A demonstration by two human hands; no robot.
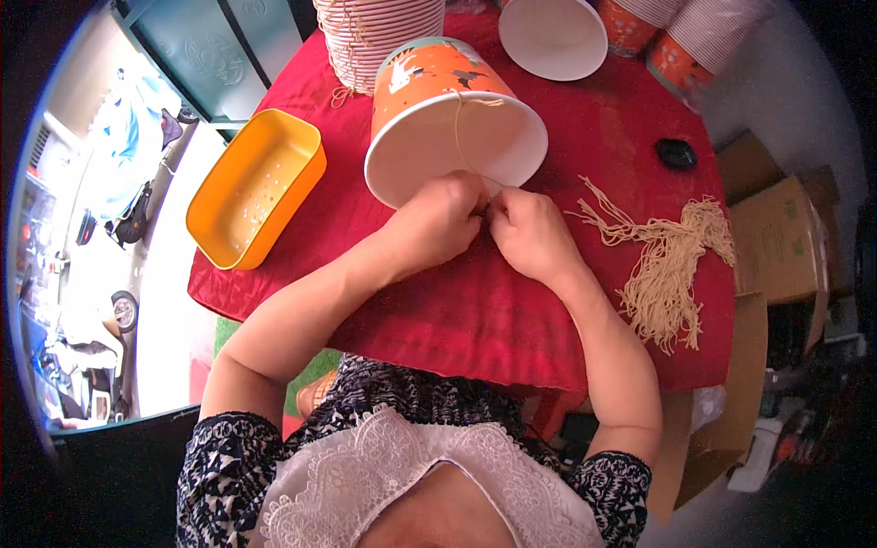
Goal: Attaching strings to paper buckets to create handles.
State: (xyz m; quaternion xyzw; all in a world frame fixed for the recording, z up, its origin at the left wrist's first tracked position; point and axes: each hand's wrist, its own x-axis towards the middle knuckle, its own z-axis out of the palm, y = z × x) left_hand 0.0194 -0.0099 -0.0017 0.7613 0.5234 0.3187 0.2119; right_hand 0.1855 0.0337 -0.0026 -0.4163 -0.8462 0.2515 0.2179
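A large orange paper bucket [438,73] with white figures lies tipped on the table, its white mouth turned toward me. From its upper side a thin beige cord [458,137] runs over the rim and down across the opening to my hands. My left hand [437,221] is closed on the cord at the lower rim. Close beside it, my right hand [537,236] pinches the cord too. The fingertips nearly meet, and the exact grip between them is partly hidden. Right of my right hand lies a loose bundle of beige cords [667,274].
A red cloth [438,320] covers the table. At left sits a yellow plastic tub [290,205] with small bits inside. Nested buckets [379,41] rise at the back; another bucket [553,36] and more stacks lie back right. A small black object [676,153] and cardboard boxes [776,242] are at right.
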